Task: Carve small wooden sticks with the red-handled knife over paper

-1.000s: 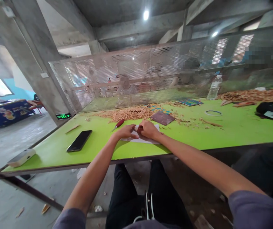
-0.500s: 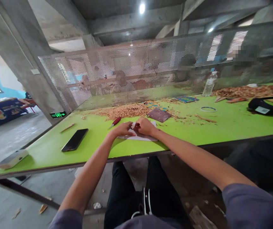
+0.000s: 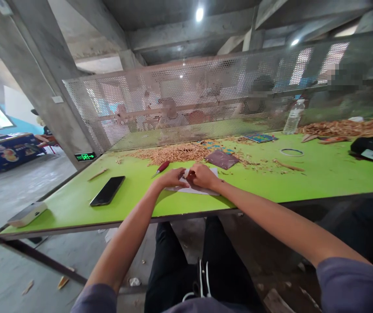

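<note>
Both hands are close together over a white sheet of paper [image 3: 202,190] near the table's front edge. My left hand [image 3: 173,177] has curved fingers, with the thumb set apart below them. A small pale piece [image 3: 186,172] shows at its fingertips; its kind is too small to tell. My right hand [image 3: 203,175] is closed, its fingers bent towards that piece, and what they pinch is hidden. Just beyond the left hand lies a knife with a red handle [image 3: 163,167]. A flat brown sheet [image 3: 222,159] rests beyond the right hand.
Wood shavings [image 3: 173,153] are heaped along the mesh divider [image 3: 160,104] on the green table [image 3: 251,182]. A phone [image 3: 107,191] and a white box [image 3: 27,214] lie to the left. To the right are a ring [image 3: 291,152], a water bottle [image 3: 294,116] and a black strapped item [image 3: 372,149].
The view has shifted slightly, so the scene sits further right. The pale piece between my hands shows more clearly. Both hands remain over the paper.
</note>
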Demonstrator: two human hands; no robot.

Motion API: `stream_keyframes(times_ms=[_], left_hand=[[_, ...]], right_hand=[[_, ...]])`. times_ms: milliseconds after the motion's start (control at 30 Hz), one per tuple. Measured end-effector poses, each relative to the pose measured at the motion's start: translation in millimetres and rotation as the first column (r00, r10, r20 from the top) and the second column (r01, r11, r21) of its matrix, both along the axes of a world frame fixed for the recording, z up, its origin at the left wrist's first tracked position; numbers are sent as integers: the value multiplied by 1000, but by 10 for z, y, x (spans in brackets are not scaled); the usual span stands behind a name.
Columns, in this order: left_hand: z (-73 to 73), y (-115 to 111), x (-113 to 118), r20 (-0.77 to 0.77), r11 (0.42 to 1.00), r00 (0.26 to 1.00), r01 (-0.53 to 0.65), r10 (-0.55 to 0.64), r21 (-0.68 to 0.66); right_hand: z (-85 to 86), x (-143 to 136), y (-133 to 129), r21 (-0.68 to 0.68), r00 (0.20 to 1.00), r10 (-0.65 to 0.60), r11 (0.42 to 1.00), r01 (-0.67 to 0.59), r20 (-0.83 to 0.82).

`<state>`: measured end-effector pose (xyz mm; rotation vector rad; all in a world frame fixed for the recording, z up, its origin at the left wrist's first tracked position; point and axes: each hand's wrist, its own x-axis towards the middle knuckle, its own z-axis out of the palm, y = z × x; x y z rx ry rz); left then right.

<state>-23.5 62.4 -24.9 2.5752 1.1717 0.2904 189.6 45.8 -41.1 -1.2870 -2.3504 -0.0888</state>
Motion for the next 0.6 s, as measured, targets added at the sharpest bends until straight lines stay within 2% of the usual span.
stream_keyframes(times_ms=[33, 133, 167, 267, 300, 400, 433, 533, 600], left_hand=[[3, -4, -1, -3, 1000, 1000, -1, 1, -4], [7, -6, -4, -13, 1000, 1000, -2, 2, 8], [7, -4, -5, -17, 1000, 1000, 1, 0, 12], [9, -3, -8, -24, 1000, 1000, 15, -15, 16], [12, -8, -8, -20, 1000, 1000, 15, -15, 11], [24, -32, -6, 7, 1000, 1000, -6, 6, -5], [27, -39, -4, 19, 1000, 1000, -10, 10, -12], [28, -43, 2, 34, 1000, 999, 4, -3, -23], [23, -33, 2, 20, 1000, 1000, 7, -7, -15]], right_hand=[[-4, 3, 1, 5, 1000, -1, 1000, 1, -2], [-22, 8, 12, 21, 990, -137, 990, 137, -21], [-28, 10, 19, 19, 989, -143, 989, 144, -23], [-41, 14, 42, -11, 1000, -25, 1000, 25, -15], [-41, 15, 49, -17, 999, -26, 1000, 26, -19], [-33, 19, 62, -12, 985, -171, 985, 171, -32], [-30, 21, 62, -12, 983, -181, 983, 181, -29], [-28, 18, 50, -13, 997, -72, 997, 72, -7], [-32, 9, 36, 7, 995, -95, 995, 95, -6]])
